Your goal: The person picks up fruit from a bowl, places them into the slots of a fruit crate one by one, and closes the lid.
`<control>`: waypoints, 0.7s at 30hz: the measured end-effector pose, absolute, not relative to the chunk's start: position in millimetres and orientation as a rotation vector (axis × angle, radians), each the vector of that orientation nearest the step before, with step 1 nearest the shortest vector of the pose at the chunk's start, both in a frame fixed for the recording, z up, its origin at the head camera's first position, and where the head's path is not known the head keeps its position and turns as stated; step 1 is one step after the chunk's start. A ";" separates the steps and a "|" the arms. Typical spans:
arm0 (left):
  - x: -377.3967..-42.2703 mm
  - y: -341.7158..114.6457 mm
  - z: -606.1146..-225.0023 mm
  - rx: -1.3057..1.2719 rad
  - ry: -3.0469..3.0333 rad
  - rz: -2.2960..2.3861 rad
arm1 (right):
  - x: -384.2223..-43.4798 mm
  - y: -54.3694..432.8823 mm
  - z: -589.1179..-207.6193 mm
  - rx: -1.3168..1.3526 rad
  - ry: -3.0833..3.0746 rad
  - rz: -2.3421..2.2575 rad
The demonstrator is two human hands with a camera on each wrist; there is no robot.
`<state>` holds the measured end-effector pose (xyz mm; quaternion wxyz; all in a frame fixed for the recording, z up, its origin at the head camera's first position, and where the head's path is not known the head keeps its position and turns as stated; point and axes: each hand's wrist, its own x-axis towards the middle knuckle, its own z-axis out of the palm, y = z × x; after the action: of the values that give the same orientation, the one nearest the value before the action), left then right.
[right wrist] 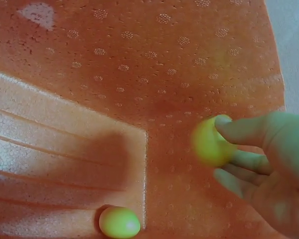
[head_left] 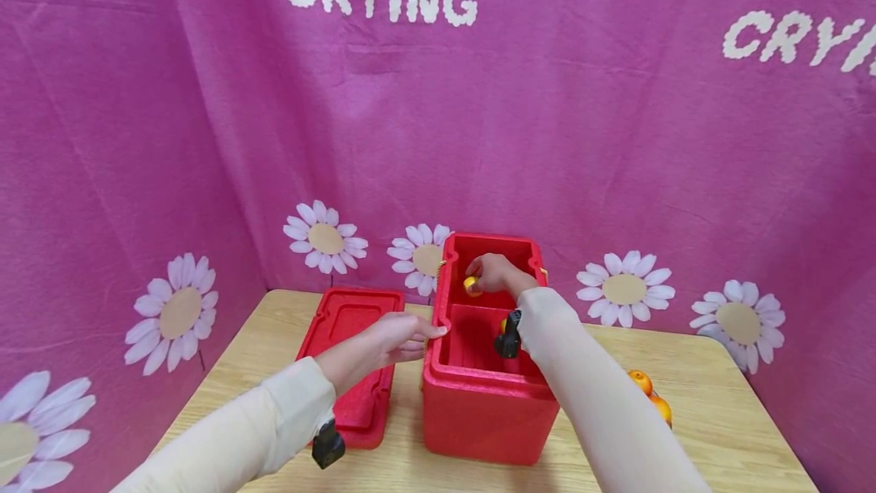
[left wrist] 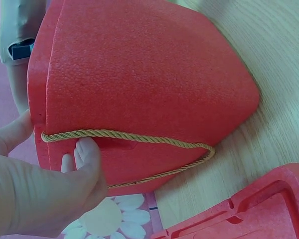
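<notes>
Head view: on the wooden table point(head_left: 725, 424), the red box point(head_left: 489, 421) is flanked by orange fruits point(head_left: 641, 381) right and a red lid point(head_left: 349, 405) left. Its left rim is gripped by the left hand point(head_left: 400, 335), thumb on top. Inside the far end, a yellow fruit point(head_left: 471, 286) is pinched between the right hand's point(head_left: 498, 274) thumb and fingers.

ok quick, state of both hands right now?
Left hand: closed on the red box at its rim.
Right hand: closed, holding a small yellow fruit inside the box.
</notes>
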<state>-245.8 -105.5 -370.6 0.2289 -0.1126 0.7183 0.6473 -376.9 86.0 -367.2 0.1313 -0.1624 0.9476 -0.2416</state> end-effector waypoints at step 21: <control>-243.1 -100.6 -368.8 -0.339 1.995 1.785 | -337.4 121.2 -310.3 -0.718 2.836 -0.367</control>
<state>-243.1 -100.6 -368.8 0.2200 -0.1225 0.7212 0.6453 -337.4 121.2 -310.3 0.0964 -0.2424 0.9574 -0.1240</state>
